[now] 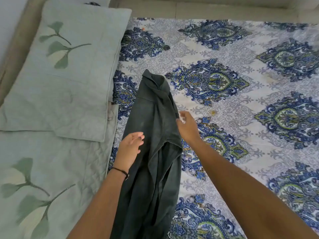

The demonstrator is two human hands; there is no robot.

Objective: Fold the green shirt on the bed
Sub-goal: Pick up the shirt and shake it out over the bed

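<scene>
Fingers [181, 117] of the right hand [187, 126] curl at the right edge of the dark green fabric shirt [151, 135]; motion blur prevents telling whether this grip holds the cloth. The left hand [130, 150] is at the shirt's left edge, grip wide and relaxed. The shirt lies bunched in a long narrow strip, near to far, on the blue-and-white patterned bed sheet [241, 118]. A pale green leaf-print pillow [69, 75] lies to the left.

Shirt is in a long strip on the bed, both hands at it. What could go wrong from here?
1. The shirt is bunched, with loose folds in its lower half; folding now could set creases.
2. The right hand is at one edge only and the left hand is open; a tug might skew the strip.
</scene>
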